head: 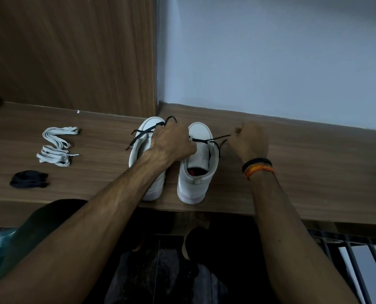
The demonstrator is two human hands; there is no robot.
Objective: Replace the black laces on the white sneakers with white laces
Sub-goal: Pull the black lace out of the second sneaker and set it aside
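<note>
Two white sneakers stand side by side on the wooden desk (pixel 303 172), toes toward the wall. My left hand (pixel 171 143) reaches across the left sneaker (pixel 138 150) and grips the tongue area of the right sneaker (pixel 195 172). Loose black lace (pixel 143 132) trails over the left sneaker's toe. My right hand (pixel 250 141) pinches a black lace end (pixel 220 137) pulled out to the right of the right sneaker. White laces (pixel 55 145) lie bundled at the left of the desk.
A dark bundle of black laces (pixel 30 179) lies in front of the white ones. A wooden panel (pixel 72 51) and a pale wall (pixel 270 51) rise behind the desk. Black metal bars (pixel 358 260) show below at the right.
</note>
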